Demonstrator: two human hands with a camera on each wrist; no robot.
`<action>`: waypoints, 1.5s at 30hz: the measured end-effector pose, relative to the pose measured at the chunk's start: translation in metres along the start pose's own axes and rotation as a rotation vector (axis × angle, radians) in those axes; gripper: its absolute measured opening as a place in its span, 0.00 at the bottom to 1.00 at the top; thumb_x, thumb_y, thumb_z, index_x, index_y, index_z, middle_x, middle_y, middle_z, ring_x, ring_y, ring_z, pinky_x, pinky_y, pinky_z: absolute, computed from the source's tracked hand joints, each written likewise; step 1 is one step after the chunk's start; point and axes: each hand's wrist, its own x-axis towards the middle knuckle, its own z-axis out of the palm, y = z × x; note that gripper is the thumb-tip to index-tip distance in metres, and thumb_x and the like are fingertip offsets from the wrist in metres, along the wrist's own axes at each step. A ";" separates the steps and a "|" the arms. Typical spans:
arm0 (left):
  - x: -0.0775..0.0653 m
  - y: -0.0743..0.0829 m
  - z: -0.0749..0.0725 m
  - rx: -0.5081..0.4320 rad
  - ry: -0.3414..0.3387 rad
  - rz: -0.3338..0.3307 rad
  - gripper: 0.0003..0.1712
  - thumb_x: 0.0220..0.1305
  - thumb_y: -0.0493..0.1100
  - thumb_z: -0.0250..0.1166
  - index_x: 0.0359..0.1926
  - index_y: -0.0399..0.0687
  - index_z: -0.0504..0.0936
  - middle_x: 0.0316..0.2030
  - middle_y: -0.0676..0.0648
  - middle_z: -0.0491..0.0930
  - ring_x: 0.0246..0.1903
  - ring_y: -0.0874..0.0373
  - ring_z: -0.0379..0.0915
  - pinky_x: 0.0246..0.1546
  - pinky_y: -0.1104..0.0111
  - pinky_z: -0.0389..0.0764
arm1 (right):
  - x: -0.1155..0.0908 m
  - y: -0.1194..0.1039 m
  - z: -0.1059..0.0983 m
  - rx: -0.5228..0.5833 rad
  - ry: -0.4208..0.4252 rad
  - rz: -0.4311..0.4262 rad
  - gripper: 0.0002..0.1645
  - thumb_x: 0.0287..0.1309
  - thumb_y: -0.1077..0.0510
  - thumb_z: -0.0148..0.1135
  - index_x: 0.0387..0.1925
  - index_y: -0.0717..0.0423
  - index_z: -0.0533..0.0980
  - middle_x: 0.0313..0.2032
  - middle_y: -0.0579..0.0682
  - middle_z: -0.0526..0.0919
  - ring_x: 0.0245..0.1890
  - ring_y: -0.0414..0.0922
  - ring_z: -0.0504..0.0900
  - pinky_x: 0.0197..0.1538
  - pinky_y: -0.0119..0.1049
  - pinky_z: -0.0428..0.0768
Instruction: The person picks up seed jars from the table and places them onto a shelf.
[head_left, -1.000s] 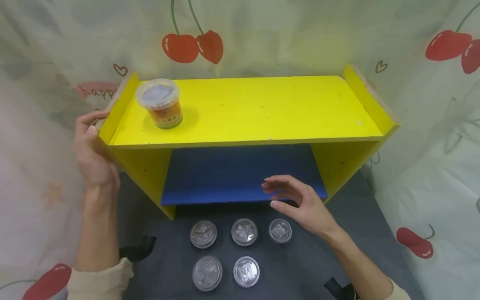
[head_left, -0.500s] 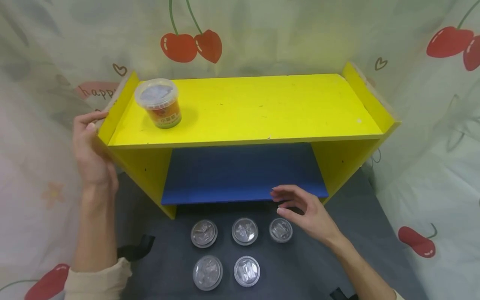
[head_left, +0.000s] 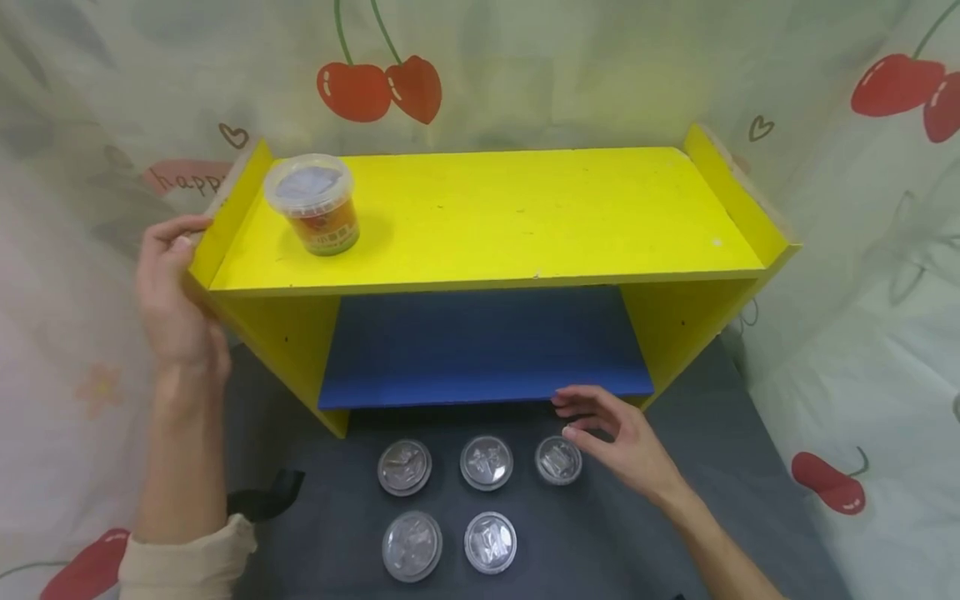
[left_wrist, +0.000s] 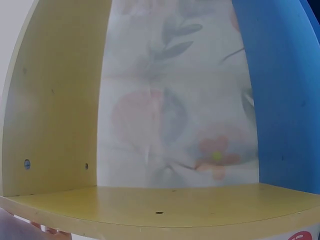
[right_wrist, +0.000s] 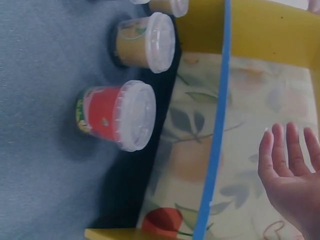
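Right hand (head_left: 626,446), fingers relaxed, hovers just right of the nearest clear-lidded plastic tub (head_left: 558,460); left hand (head_left: 176,304) grips my yellow wooden shelf's (head_left: 487,217) left wall.

**A small play-like corner at home**

It looks like a made-up spot in a home. A cherry cloth (head_left: 525,67) hangs all around. A yellow shelf (head_left: 487,217) with a blue board (head_left: 480,350) stands on a gray mat (head_left: 600,533).
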 end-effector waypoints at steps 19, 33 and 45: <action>0.000 -0.005 0.000 0.019 0.017 0.011 0.16 0.70 0.39 0.52 0.49 0.32 0.78 0.33 0.40 0.73 0.19 0.56 0.68 0.20 0.72 0.74 | -0.026 0.047 0.002 0.007 0.040 0.010 0.29 0.55 0.75 0.66 0.60 0.68 0.72 0.53 0.64 0.80 0.52 0.47 0.81 0.48 0.39 0.82; -0.003 -0.003 -0.002 0.022 -0.010 -0.001 0.17 0.69 0.40 0.53 0.51 0.32 0.79 0.38 0.39 0.73 0.22 0.56 0.68 0.23 0.71 0.74 | -0.036 0.073 0.006 -0.007 0.085 0.061 0.29 0.54 0.75 0.67 0.59 0.66 0.73 0.54 0.68 0.79 0.53 0.43 0.81 0.52 0.40 0.81; -0.002 -0.004 -0.002 0.074 -0.004 0.013 0.18 0.69 0.42 0.53 0.51 0.33 0.80 0.42 0.39 0.74 0.23 0.55 0.67 0.25 0.71 0.74 | -0.045 0.099 0.010 -0.078 0.106 0.077 0.33 0.49 0.73 0.71 0.59 0.62 0.75 0.57 0.64 0.78 0.56 0.54 0.78 0.55 0.43 0.79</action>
